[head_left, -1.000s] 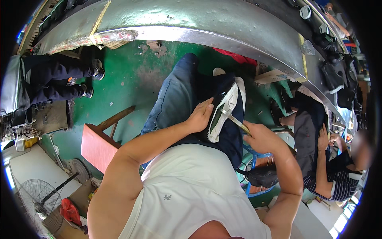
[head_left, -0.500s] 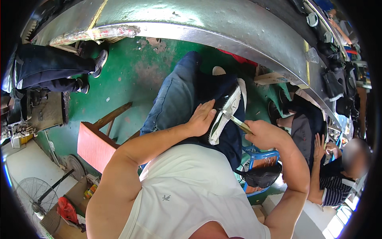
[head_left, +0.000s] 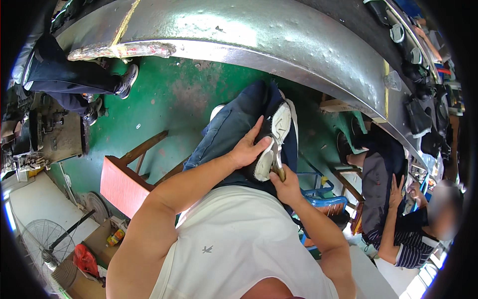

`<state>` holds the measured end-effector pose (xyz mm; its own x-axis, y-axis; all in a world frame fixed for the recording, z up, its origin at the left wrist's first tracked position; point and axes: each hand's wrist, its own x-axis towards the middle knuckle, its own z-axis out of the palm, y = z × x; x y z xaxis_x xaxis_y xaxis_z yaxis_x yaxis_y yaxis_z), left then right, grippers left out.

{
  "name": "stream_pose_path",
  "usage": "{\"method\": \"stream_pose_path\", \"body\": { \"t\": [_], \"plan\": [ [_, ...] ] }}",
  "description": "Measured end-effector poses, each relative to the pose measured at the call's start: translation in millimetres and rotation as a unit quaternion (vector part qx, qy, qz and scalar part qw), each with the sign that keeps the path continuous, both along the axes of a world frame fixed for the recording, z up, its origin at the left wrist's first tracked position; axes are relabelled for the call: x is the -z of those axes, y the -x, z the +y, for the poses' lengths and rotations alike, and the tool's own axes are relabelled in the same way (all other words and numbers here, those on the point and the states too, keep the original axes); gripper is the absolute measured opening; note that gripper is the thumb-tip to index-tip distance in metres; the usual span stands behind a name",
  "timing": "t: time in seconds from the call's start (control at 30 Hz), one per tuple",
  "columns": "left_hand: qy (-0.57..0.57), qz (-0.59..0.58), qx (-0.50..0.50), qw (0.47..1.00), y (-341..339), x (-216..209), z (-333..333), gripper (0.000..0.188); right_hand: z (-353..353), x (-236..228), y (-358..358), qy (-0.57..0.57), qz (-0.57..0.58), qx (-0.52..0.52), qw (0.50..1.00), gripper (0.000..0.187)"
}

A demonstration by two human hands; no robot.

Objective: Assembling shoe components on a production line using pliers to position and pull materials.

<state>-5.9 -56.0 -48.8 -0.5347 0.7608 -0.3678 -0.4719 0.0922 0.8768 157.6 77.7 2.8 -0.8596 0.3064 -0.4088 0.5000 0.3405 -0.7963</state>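
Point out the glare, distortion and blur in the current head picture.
In the head view, glare whitens a patch of the metal bench; in the head view, fisheye distortion bows its front edge and the corners fall to black; in the head view, a co-worker's head is blurred, while the left hand looks fairly sharp.
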Motion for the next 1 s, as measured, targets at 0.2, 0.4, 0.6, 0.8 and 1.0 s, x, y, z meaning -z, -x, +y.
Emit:
{"method": "stream_pose_path", "body": {
  "t": [0.2,0.4,0.6,0.8,1.0],
  "plan": [
    [0.034,0.072,-0.005,0.997,-10.8,7.8,8.5,0.082,66.1,-38.7,16.3,-0.236,0.050,-0.167,0.956,0.026],
    [0.078,0.125,-0.015,0.989,-16.5,-11.9,20.3,0.077,97.5,-32.9,36.4,0.032,-0.094,-0.155,0.983,0.029],
    [0.062,0.218,-0.016,0.974,-22.6,-10.2,21.9,0.076,81.4,-31.2,30.3,0.155,-0.125,-0.062,0.978,0.024],
    [0.054,0.276,-0.034,0.959,-20.3,-1.6,24.9,0.075,84.4,-33.2,37.9,0.266,-0.139,-0.014,0.954,0.027],
    [0.099,0.454,0.046,0.884,-11.0,-12.8,24.2,0.069,55.3,11.5,14.1,0.319,-0.055,0.048,0.945,0.022]
  ]
}}
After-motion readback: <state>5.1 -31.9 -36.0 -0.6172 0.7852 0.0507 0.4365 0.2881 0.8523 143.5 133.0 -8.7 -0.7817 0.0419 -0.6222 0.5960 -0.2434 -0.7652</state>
